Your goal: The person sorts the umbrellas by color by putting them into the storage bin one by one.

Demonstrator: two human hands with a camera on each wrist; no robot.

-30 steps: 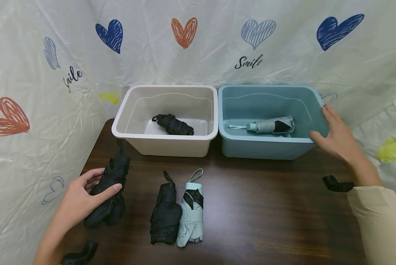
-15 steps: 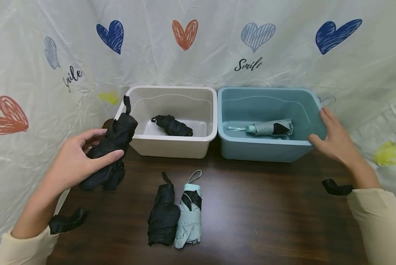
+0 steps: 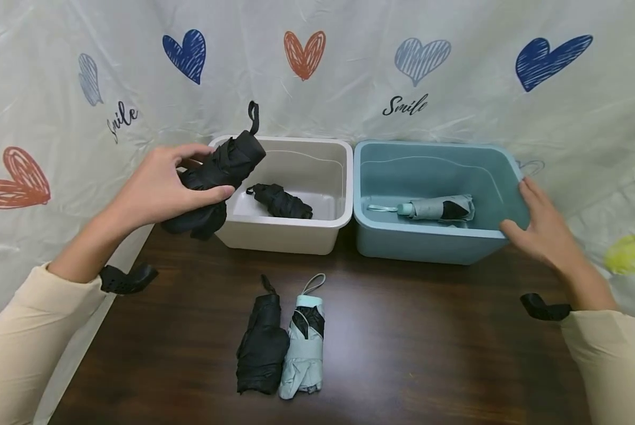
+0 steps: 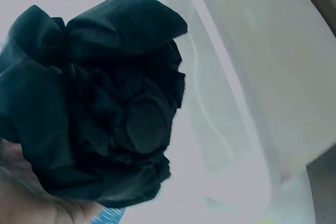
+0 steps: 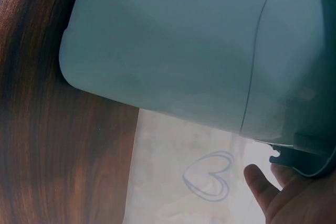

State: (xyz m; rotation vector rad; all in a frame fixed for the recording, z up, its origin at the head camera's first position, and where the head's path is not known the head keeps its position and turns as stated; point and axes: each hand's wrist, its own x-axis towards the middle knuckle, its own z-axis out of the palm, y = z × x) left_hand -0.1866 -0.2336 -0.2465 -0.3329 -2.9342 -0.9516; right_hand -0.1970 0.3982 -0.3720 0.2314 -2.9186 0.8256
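My left hand (image 3: pixel 158 186) grips a folded black umbrella (image 3: pixel 227 160) over the left end of the white bin (image 3: pixel 280 237). The umbrella's handle and wrist loop point up and right; its loose cloth end fills much of the left wrist view. Inside that bin lies a smaller folded black umbrella (image 3: pixel 282 202). At the right end of the blue bin (image 3: pixel 418 245), my right hand (image 3: pixel 543 227) holds the rim corner, thumb at the front and fingers along the side. A pale mint folded umbrella (image 3: pixel 429 208) lies in the blue bin.
On the dark wooden table (image 3: pixel 413 354), another black folded umbrella (image 3: pixel 262 348) and a pale mint one (image 3: pixel 303 354) lie side by side in front of the bins. Both bins stand close together against a white heart-printed sheet (image 3: pixel 349 77) that hangs behind and at the sides.
My left hand has raised the black umbrella from low on the left, up and rightward to the white bin, tilting its handle to the right. My right hand keeps its place on the blue bin.
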